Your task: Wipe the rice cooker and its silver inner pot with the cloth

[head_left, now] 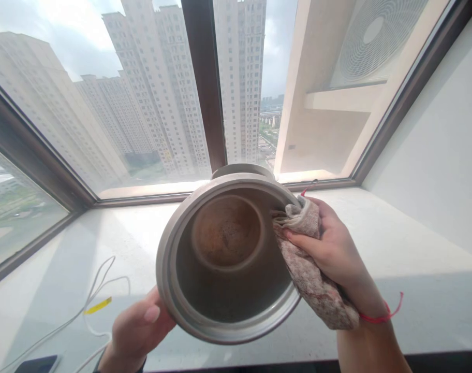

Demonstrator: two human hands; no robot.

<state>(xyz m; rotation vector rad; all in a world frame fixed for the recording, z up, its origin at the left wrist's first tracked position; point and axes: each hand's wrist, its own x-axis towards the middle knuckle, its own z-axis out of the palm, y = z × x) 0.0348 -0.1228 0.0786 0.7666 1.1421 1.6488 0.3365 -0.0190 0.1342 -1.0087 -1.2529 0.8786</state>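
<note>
My left hand (137, 324) grips the lower left rim of a round metal pot (224, 256), tilted so its open mouth faces me and its brownish inner bottom shows. My right hand (331, 248) is closed on a speckled pinkish cloth (311, 272) and presses it against the pot's right inner rim. The cloth hangs down past my wrist, which wears a red string bracelet (383, 315). The pot is held in the air above a white windowsill (395, 243).
A white cable (96, 290) with a yellow tag loops across the sill at the left, next to a dark phone (36, 363) at the bottom edge. Large windows (115, 98) show tall buildings, and an outdoor fan unit (371, 41) sits at the upper right. A white wall closes the right side.
</note>
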